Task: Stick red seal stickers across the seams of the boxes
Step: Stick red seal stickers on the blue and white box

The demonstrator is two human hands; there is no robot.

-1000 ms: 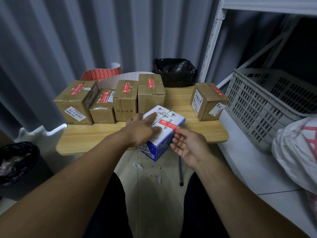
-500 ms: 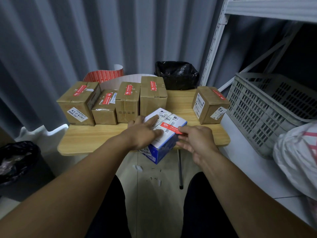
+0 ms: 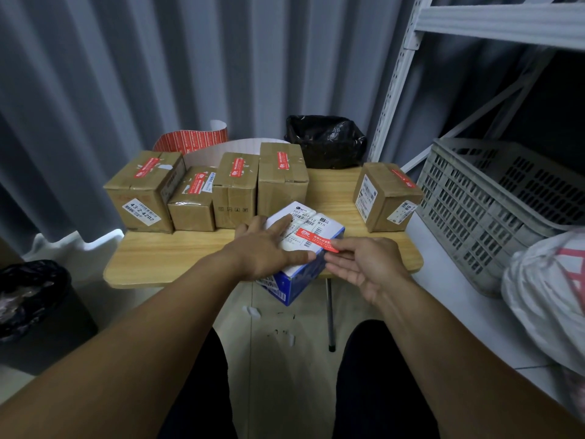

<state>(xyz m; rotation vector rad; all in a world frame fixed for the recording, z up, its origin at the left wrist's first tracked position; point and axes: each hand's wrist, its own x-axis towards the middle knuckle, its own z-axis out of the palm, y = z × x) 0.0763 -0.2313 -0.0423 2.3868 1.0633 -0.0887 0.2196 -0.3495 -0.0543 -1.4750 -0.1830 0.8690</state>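
Left hand (image 3: 269,253) spread flat, pressed on top of blue-white box (image 3: 300,282), frame centre, at counter (image 3: 177,258) front edge. Right hand (image 3: 364,264) pinched end of red seal sticker (image 3: 313,239) lying across box top. Sealed brown boxes (image 3: 234,188) behind.

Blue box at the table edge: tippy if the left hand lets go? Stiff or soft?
Likely tippy: the box juts a corner past the table edge, left hand pressing its top. Probably stiff: crisp edges, no sag under that hand.
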